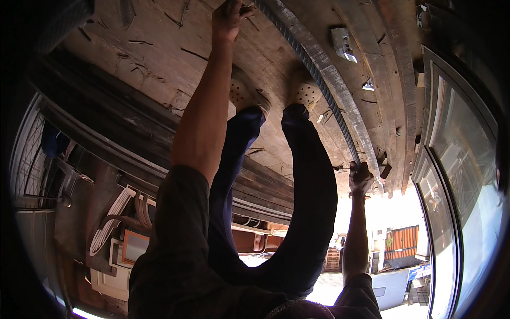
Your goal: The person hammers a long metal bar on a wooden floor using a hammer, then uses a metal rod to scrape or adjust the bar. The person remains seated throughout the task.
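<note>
The left hand (pixel 227 20) reaches far out, its fingers (pixel 241 10) curled shut around the far end of a long ribbed steel bar (pixel 319 80) lying across the worn wooden floor (pixel 159 58). The right hand (pixel 360 178) has its fingers closed on the bar's near end, right of the person's perforated shoes (pixel 307 93)

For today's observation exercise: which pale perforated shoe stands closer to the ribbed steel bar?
The right shoe, beside the ribbed bar; the left shoe stands farther away.

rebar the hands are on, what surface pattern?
Dark grey rebar, spiral-ribbed along its length; head view.
</note>
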Action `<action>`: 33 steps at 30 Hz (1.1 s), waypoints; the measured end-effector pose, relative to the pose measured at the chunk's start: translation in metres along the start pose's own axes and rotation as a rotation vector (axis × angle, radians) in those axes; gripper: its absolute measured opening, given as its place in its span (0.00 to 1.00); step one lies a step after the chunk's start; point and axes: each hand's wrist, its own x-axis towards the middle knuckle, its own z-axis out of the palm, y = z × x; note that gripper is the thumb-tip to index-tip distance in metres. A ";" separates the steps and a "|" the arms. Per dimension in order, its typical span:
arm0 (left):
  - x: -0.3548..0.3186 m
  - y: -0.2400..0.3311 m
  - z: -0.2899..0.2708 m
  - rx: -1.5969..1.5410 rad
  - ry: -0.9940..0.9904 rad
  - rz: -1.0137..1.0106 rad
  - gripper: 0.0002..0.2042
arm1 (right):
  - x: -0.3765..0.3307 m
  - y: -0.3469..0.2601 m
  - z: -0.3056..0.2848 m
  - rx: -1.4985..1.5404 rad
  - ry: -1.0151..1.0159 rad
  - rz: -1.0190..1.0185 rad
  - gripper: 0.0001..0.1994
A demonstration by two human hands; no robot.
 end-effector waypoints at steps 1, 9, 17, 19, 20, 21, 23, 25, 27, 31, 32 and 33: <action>-0.002 0.000 -0.009 -0.036 0.012 -0.043 0.16 | 0.005 -0.004 -0.009 0.056 -0.002 -0.005 0.24; -0.123 0.070 0.123 0.612 0.067 0.688 0.23 | 0.036 -0.003 -0.017 -0.101 0.185 -0.140 0.45; -0.165 0.033 0.200 1.352 -0.807 0.872 0.36 | 0.051 0.014 0.021 -0.100 0.131 -0.167 0.52; -0.166 0.029 0.195 1.440 -0.894 0.821 0.36 | 0.049 0.009 0.044 -0.054 0.085 -0.128 0.52; -0.168 0.021 0.189 1.472 -0.932 0.822 0.36 | 0.052 0.007 0.061 -0.087 0.047 -0.107 0.52; -0.167 0.012 0.185 1.503 -0.962 0.836 0.36 | 0.061 0.005 0.080 -0.099 0.023 -0.061 0.53; -0.159 -0.015 0.177 1.482 -0.897 0.876 0.36 | 0.098 0.000 0.121 0.042 0.211 0.005 0.55; -0.154 -0.028 0.167 1.471 -0.774 0.810 0.38 | 0.125 -0.025 0.135 0.179 0.361 0.006 0.53; -0.148 -0.040 0.161 1.428 -0.909 0.907 0.41 | 0.137 -0.036 0.136 0.119 0.360 0.100 0.51; -0.144 -0.039 0.143 1.354 -0.951 0.893 0.42 | 0.092 -0.052 0.134 0.297 0.355 -0.103 0.36; -0.147 -0.034 0.143 1.319 -0.951 0.886 0.41 | 0.078 -0.057 0.138 0.355 0.191 -0.107 0.30; -0.149 -0.027 0.148 1.275 -0.943 0.850 0.40 | 0.065 -0.052 0.157 0.423 0.020 -0.108 0.27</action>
